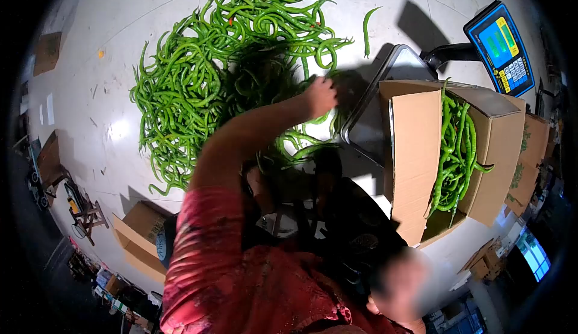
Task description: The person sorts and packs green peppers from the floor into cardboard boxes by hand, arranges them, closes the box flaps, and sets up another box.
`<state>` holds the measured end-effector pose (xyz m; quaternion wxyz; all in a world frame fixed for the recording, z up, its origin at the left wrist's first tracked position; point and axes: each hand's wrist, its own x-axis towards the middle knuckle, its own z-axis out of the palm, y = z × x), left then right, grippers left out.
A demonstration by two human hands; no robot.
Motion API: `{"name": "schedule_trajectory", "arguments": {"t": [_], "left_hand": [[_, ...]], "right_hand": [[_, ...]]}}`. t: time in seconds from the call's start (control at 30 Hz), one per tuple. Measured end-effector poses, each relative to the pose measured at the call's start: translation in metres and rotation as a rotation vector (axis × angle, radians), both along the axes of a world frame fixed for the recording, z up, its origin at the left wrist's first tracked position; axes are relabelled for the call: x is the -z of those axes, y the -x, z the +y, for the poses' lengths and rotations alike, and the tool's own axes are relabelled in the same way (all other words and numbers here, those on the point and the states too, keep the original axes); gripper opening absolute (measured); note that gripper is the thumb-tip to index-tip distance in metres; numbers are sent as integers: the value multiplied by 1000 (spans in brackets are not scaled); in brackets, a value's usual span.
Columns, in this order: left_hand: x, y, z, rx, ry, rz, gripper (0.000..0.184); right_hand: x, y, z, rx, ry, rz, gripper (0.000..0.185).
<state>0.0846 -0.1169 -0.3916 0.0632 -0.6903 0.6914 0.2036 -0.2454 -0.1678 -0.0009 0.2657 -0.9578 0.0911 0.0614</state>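
My left hand (322, 98) reaches over the right side of a large spread of long green chili peppers (180, 81) on the floor. Its fingers are curled in, and whatever they may hold is hidden. Several loose peppers (304, 147) lie just below that hand, partly in shadow. To its right, an open cardboard box (415, 159) holds more long green peppers (454, 153). At the lower right, beside my red top, a skin-coloured patch is blurred; it may be my right hand (400, 286), but its fingers cannot be made out.
A scale platform (400, 63) stands under or beside the box, with a lit display (500, 48) behind. One stray pepper (367, 31) lies apart on the floor. Another open carton (141, 237) is at the lower left. My dark-clad leg (361, 225) is between pile and box.
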Motion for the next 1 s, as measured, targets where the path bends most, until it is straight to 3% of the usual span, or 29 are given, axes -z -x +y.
{"name": "schedule_trajectory", "arguments": {"t": [0.1,0.17,0.23,0.27,0.3,0.33,0.43,0.6,0.63,0.73,0.8,0.83,0.93,1.0], "left_hand": [[32,-14,56,-146,373,207,38],[-8,-36,59,-171,358,413,42],[-23,-71,44,-238,524,185,38],[-47,-82,40,-328,668,-10,45],[-41,-100,37,-299,871,-181,49],[-31,-117,28,-368,617,-260,55],[-13,-153,25,-407,649,-434,61],[-3,-165,21,-285,417,-372,71],[-8,-166,22,-228,370,-335,74],[6,-160,39,-177,560,-342,80],[14,-160,44,-155,773,-355,81],[22,-162,46,-175,732,-386,81],[25,-167,44,-213,592,-402,79],[20,-173,38,-213,469,-310,75]], "right_hand": [[-1,-2,-4,-48,-1,9,48],[0,-3,-5,-75,8,1,47],[1,-4,-5,-61,2,4,47],[1,-4,-5,-59,-2,9,48],[0,-3,-5,-58,2,22,48],[-1,-4,-4,-56,5,35,48],[-4,-2,-3,-53,36,61,48],[-2,-8,1,-15,48,20,48],[-1,-6,2,-35,84,46,42],[4,-4,1,-157,268,174,16],[2,-29,1,-63,104,-64,34],[0,-43,1,-18,25,-181,43],[3,-32,7,51,13,-130,46],[-4,-51,4,19,41,-178,34]]}}
